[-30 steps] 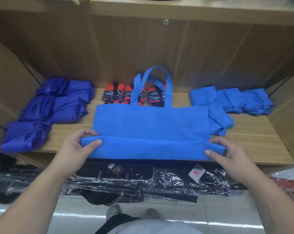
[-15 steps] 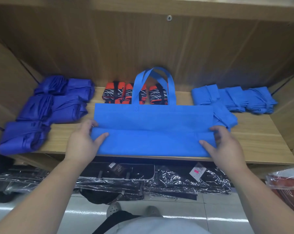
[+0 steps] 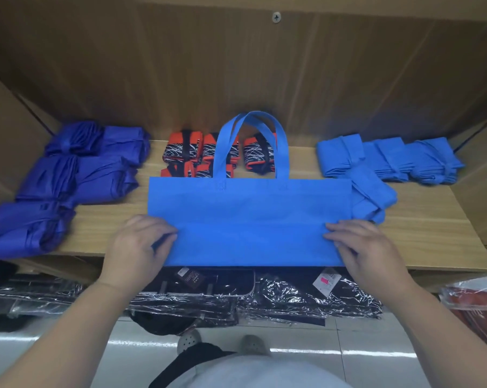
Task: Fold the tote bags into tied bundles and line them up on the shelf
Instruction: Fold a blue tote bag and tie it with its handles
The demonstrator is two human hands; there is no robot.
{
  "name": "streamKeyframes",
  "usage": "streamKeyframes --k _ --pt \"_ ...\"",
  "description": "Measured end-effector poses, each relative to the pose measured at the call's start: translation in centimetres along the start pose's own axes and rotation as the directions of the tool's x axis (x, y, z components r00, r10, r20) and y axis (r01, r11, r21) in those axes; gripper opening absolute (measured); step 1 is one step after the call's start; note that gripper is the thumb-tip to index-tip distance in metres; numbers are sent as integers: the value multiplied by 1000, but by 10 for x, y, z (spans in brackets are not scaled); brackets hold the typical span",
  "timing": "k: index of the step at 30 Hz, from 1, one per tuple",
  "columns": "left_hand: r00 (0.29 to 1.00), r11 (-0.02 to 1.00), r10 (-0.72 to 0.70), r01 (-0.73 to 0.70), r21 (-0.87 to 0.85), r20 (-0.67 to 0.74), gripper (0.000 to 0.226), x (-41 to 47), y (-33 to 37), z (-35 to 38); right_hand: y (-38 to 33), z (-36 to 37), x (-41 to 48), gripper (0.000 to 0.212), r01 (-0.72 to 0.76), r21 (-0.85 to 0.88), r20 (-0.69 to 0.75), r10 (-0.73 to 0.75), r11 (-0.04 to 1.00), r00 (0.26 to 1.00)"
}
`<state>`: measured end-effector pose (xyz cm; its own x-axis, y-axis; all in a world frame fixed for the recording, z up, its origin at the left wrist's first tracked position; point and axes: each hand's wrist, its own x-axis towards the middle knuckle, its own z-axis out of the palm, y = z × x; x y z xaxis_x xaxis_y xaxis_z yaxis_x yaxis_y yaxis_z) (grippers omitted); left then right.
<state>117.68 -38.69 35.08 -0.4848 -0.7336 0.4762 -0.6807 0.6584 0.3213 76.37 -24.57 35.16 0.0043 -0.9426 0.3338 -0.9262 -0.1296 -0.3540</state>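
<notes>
Head view: left hand (image 3: 137, 247) and right hand (image 3: 368, 250) each pinch one end of the bag (image 3: 250, 208) half-folded between them; next probably folds away, toward the handles (image 3: 282, 152).

Light blue tote bag (image 3: 250, 208) lies flat across the wooden shelf (image 3: 421, 236), its near edge folded up into a band and its handles (image 3: 281, 152) pointing to the back wall. Left grip (image 3: 140, 247) pinches the band's left end, and right grip (image 3: 362, 247) has curled fingers on the right end. Dark blue bundles (image 3: 77, 180) sit far left, orange-and-black bundles (image 3: 186, 148) lie behind the handles, and light blue bundles (image 3: 390, 161) sit on the right, the nearest touching the bag's corner.
</notes>
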Motion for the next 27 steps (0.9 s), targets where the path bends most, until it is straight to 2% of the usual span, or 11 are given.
streamKeyframes --k 3,5,7,10,12,15,18,23,27 --pt "989 993 -75 85 -78 128 46 -7 -4 -9 6 -11 -4 48 -120 136 164 97 983 982" --pt "969 990 -101 121 -78 224 63 -14 -6 -13 10 -13 -8 69 -118 141 240 82 983 967" --pt "960 991 -98 120 -67 264 65 -17 -6 -14 12 -13 -9 75 -119 147 274 76 982 959" --pt "953 978 -136 173 -116 271 62 -10 -2 -21 10 -16 -7 65 -145 182 259 95 973 961" --pt "937 941 -201 266 -210 287 57 -7 1 -28 7 -21 -6 58 -188 215 244 134 958 961" --pt "866 832 -335 457 -314 372 53 -5 1 -37 -1 -30 -8 44 -325 302 233 261 896 937" --pt "792 659 -437 605 -446 427 42 -3 -2 -44 -7 -34 -12 33 -359 362 186 311 860 932" --pt "750 456 -571 628 -630 335 21 1 4 -37 -13 -29 -12 26 -491 421 124 488 763 864" --pt "722 425 -635 624 -656 276 23 6 13 -27 -23 -26 -1 29 -517 407 77 535 753 841"
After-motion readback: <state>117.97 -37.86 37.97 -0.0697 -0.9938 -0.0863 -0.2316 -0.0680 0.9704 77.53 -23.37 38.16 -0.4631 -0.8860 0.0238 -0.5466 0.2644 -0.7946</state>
